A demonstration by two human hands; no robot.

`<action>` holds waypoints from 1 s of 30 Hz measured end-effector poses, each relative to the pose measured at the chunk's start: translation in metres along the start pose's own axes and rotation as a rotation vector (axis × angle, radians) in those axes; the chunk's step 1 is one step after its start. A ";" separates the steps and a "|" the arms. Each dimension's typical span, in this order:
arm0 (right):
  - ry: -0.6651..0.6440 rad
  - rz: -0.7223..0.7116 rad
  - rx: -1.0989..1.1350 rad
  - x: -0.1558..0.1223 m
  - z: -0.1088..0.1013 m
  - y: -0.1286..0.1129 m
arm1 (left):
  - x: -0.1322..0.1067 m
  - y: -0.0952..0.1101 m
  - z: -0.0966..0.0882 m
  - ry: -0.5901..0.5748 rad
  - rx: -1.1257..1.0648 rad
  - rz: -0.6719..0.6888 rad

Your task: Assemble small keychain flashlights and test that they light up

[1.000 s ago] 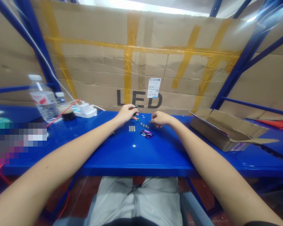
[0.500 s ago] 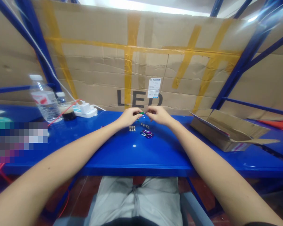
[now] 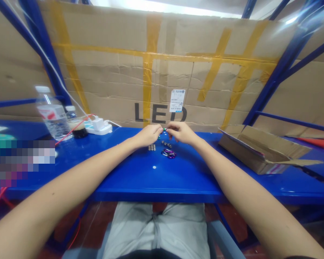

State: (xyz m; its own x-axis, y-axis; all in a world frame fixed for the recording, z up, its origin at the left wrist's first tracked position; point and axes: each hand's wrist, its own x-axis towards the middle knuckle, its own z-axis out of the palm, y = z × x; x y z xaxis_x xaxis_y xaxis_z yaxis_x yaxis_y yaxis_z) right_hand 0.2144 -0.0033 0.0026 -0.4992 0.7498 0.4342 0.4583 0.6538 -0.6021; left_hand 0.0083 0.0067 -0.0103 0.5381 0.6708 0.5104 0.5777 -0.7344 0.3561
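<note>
Both my hands meet at the far middle of the blue table (image 3: 156,180). My left hand (image 3: 148,135) pinches a small green carabiner (image 3: 162,130), and my right hand (image 3: 182,132) is closed on its other end with something small I cannot make out. Just below them lie a cluster of small silver metal pieces (image 3: 151,147), a few more silver pieces (image 3: 166,144), and purple and blue carabiners (image 3: 168,153). A single white dot (image 3: 154,167) sits nearer to me.
An open cardboard box (image 3: 261,149) lies at the right. At the left stand a water bottle (image 3: 52,115), a dark jar (image 3: 77,127) and a white power strip (image 3: 98,126) with a red cable. A taped cardboard wall marked LED (image 3: 162,82) backs the table.
My right hand rose from the table and came to the left hand; both now hold the green carabiner together. In the last half second they barely moved.
</note>
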 end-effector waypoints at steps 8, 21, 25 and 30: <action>-0.071 0.009 -0.089 -0.003 -0.004 -0.011 | -0.001 0.008 -0.002 0.027 0.188 0.102; -0.101 0.129 0.296 -0.001 -0.003 -0.021 | -0.006 0.017 -0.005 0.083 0.275 0.184; -0.102 0.140 0.306 0.000 -0.003 -0.015 | -0.003 0.016 -0.003 0.071 0.279 0.199; -0.091 0.202 0.473 -0.001 -0.001 -0.007 | -0.002 0.014 -0.002 0.087 0.219 0.213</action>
State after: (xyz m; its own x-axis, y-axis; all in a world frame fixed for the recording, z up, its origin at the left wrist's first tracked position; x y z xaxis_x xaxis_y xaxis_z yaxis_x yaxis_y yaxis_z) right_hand 0.2122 -0.0080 0.0071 -0.5067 0.8306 0.2309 0.1799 0.3638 -0.9140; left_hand 0.0144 -0.0053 -0.0045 0.6126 0.4856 0.6236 0.5810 -0.8116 0.0613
